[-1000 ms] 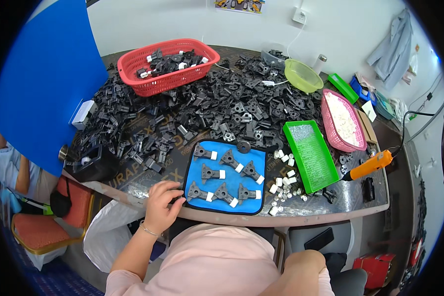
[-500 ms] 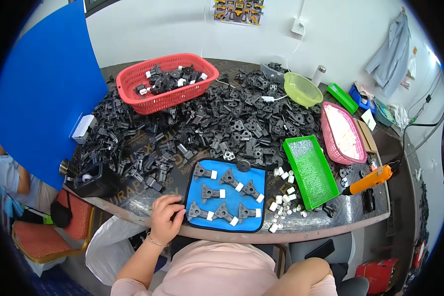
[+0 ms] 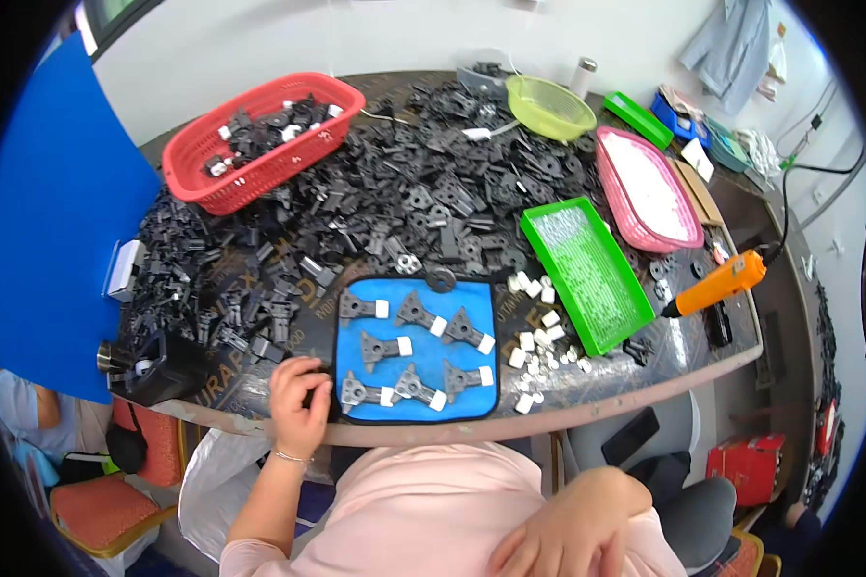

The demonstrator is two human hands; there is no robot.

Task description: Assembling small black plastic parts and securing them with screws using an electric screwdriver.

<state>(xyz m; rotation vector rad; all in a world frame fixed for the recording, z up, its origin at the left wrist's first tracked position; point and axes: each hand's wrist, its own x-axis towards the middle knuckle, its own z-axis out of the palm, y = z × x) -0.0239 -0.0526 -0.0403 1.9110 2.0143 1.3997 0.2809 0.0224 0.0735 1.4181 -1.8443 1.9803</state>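
My left hand [image 3: 300,404] rests at the table edge beside a blue mat [image 3: 431,358] with a black border. Its fingers are loosely curved, the thumb a little apart, and nothing shows in them. My right hand [image 3: 563,539] lies against my pink shirt [image 3: 433,500], fingers stretched and spread, holding nothing. On the mat lie several black plastic parts [image 3: 412,385], each with a white cap on one end. A round black disc [image 3: 441,280] sits on the mat's far edge. White caps [image 3: 539,351] are scattered to the right of the mat.
A large heap of black parts [image 3: 433,192] covers the table behind the mat. Around it stand a red basket [image 3: 260,183], a green tray [image 3: 635,322], a pink basket [image 3: 688,240] and a yellow colander [image 3: 548,120]. An orange electric screwdriver [image 3: 717,284] lies at right.
My right hand has come into view at the lower edge, against my shirt. The view has shifted, while my left hand stays beside the mat with its fingers slightly more curled.
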